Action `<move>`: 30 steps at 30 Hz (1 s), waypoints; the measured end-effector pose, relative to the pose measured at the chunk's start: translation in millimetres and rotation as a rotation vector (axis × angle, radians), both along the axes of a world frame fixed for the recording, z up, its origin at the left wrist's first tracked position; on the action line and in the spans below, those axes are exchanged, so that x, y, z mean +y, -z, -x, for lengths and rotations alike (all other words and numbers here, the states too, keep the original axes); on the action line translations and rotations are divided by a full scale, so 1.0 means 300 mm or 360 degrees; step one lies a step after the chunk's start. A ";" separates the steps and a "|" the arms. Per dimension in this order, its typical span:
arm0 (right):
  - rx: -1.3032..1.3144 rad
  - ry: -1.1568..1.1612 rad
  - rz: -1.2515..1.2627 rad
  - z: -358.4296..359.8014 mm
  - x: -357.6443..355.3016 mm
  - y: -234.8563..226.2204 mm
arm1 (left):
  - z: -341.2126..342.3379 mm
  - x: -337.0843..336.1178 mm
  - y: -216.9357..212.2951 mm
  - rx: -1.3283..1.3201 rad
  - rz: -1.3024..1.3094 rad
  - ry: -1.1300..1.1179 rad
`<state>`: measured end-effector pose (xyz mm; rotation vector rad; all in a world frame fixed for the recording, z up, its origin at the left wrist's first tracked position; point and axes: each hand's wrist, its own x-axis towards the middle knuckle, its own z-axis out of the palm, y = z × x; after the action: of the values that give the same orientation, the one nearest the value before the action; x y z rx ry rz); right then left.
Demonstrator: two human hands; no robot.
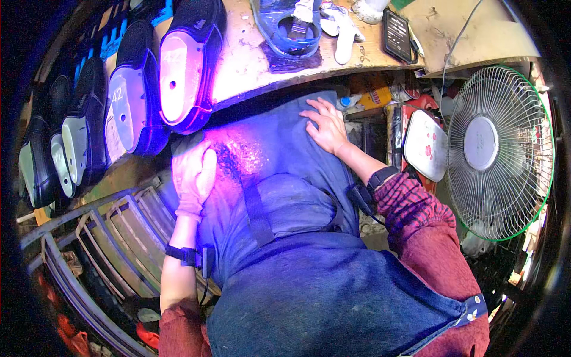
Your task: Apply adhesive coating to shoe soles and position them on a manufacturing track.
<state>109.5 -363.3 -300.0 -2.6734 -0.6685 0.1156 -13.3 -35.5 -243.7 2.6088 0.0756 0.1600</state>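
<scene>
My left hand [195,174], in a pale glove, lies on the dark blue apron [279,279] over my left thigh. It holds nothing, and its fingers point toward the table. My bare right hand [326,126] rests on the right thigh with its fingers spread and nothing in them. Beside a shiny, stained patch [241,152] of the apron is the gloved hand. Just beyond it, a dark shoe upper [189,65] with a pale bottom leans at the table's edge. Another such shoe upper [128,101] is to its left.
More shoe uppers [83,128] line the left. On the wooden table [244,77] are a blue pot [291,38] with a brush [302,15], a white glove [341,33] and a phone [397,37]. A fan [496,152] stands right, past a white scale-like plate [426,144]. Metal racking [113,244] is at left.
</scene>
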 end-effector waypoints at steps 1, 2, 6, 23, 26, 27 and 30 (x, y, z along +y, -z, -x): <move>-0.0047 0.0013 -0.0026 0.001 0.007 0.003 | 0.003 0.003 0.002 0.0001 -0.0008 -0.0014; -0.0045 -0.0002 -0.0034 0.002 0.009 0.004 | 0.007 0.004 0.006 -0.0028 -0.0007 -0.0011; -0.0109 -0.0052 -0.0009 0.009 0.031 0.014 | 0.037 0.023 0.027 0.0064 -0.0012 -0.0108; 0.0980 -0.0421 -0.0458 -0.034 0.152 -0.375 | 0.043 0.013 -0.025 -0.0234 -0.0001 0.0019; 0.1125 -0.0546 -0.0810 0.007 0.247 -0.581 | 0.057 0.011 -0.070 -0.0174 0.0138 0.0105; 0.1041 -0.0562 -0.0973 0.003 0.282 -0.624 | 0.080 -0.014 -0.104 -0.0290 0.0298 0.0030; 0.0683 -0.0414 -0.1318 -0.059 0.405 -0.694 | 0.098 -0.067 -0.253 -0.0664 0.0398 0.0084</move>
<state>127.1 -241.9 -91.9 -1.6935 -0.7134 0.3767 -42.6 -55.5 -168.0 2.2760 -0.1137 0.6286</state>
